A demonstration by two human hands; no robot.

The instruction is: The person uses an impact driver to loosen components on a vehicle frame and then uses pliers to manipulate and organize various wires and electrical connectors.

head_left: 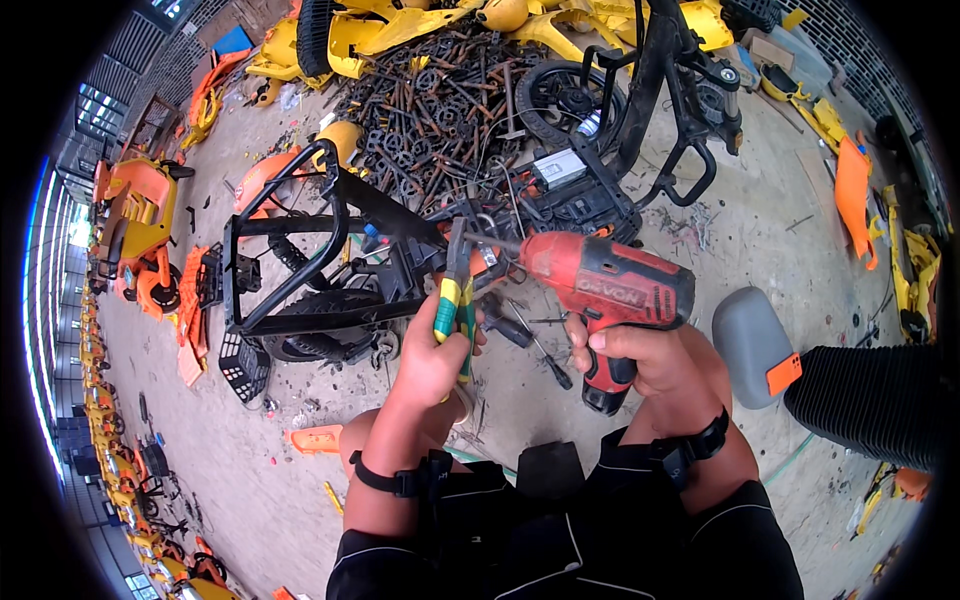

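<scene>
My left hand [428,360] is closed round pliers [447,310] with green and yellow handles, their jaws pointing up and away. In my right hand [645,355] is a red and black cordless drill [612,280], gripped by its handle. Its long thin bit [490,241] points left and reaches the pliers' jaws; I cannot tell whether they touch. Beyond both hands lies a partly stripped black scooter frame [385,208] with a wheel [325,312]. A screwdriver [557,372] lies on the floor between my hands.
A heap of rusty metal parts [430,110] lies at the far side, with a hammer [508,105] on it. Yellow body panels [390,30] are piled behind. To the right are a grey seat [750,345] and a black ribbed object [860,405]. Scooters [135,220] line the left.
</scene>
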